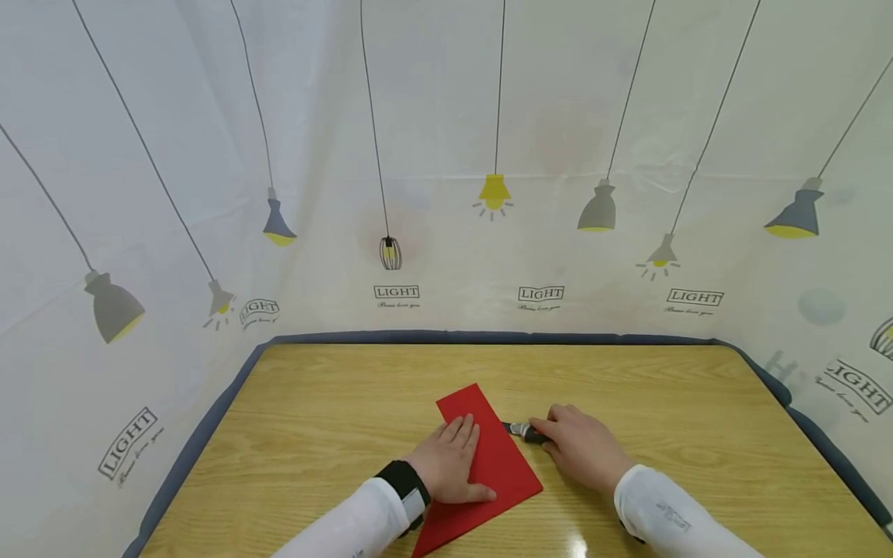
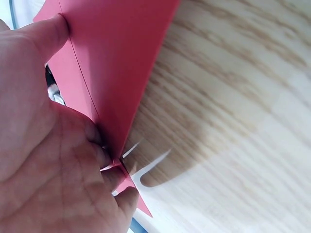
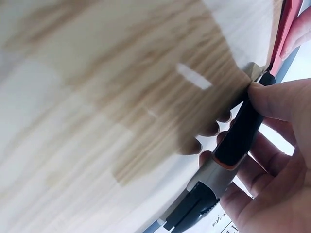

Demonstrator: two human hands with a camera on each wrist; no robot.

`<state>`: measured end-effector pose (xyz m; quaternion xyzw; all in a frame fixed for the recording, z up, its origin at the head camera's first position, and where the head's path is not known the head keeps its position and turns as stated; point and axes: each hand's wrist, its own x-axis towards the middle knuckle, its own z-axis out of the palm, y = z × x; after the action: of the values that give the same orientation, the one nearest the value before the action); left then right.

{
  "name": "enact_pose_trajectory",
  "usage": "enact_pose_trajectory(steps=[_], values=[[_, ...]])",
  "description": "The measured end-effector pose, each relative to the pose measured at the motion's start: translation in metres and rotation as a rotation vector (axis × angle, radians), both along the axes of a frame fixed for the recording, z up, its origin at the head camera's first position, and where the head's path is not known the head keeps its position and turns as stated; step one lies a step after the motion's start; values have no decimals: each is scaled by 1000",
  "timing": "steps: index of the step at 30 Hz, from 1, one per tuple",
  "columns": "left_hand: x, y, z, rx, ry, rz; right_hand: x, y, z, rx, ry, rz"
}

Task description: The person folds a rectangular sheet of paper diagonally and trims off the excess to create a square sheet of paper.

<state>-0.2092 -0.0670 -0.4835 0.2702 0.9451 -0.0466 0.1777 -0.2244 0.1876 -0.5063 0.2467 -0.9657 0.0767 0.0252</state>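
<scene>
A folded red sheet of paper (image 1: 504, 465) lies at an angle on the wooden table. My left hand (image 1: 452, 463) rests on it with fingers spread, pressing it down. A crease or fold line runs along the paper (image 2: 114, 63) in the left wrist view. To the right of the sheet, my right hand (image 1: 584, 447) grips a black-and-silver utility knife (image 3: 240, 133) between thumb and fingers. One end of the knife reaches the paper's right edge in the head view; whether a blade is out cannot be made out.
The wooden table (image 1: 335, 395) has a dark blue padded edge (image 1: 446, 337) along the back and sides. Behind it hangs a pale curtain (image 1: 446, 101) printed with lamps and lettering. A dark band (image 1: 403, 484) circles the left wrist, over a white sleeve.
</scene>
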Motion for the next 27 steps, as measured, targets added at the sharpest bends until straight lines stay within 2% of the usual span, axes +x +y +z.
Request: enact_pose_trajectory(steps=[7,14,27], values=[[-2,0,-1,-4,-19,6,-5,-8,-1,-4,-3,-17],[0,1,-1,-34,16,5,-11,-9,-3,2,14,-17],[0,1,-4,-64,34,-1,-13,-11,-1,36,23,0]])
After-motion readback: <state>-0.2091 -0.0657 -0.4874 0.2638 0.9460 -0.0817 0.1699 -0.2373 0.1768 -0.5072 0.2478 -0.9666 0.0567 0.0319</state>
